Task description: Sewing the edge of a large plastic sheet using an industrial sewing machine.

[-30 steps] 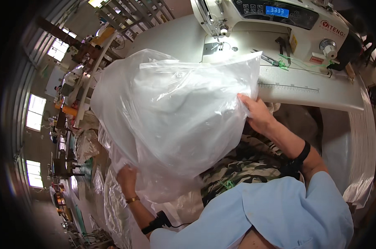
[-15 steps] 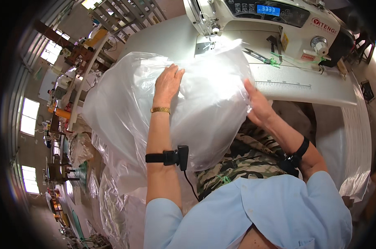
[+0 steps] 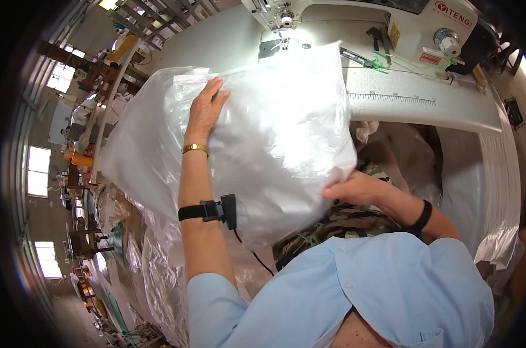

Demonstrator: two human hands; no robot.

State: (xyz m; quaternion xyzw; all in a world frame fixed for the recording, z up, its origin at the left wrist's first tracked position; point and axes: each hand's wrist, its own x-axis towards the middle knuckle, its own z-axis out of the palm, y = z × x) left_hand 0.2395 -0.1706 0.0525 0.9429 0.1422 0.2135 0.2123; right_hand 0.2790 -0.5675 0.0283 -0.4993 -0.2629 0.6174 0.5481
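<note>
The right hand (image 3: 355, 188) pinches the near lower edge of a big clear plastic bag (image 3: 274, 139) held over the lap. The left hand (image 3: 205, 107) lies flat and open on the bag's top, fingers spread. Beyond both hands, the bag's far edge touches the sewing machine (image 3: 390, 23) on its white table (image 3: 425, 107)

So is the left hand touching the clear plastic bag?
Touching. The head view shows the left hand lying flat, palm down, on top of the clear plastic bag.
</note>
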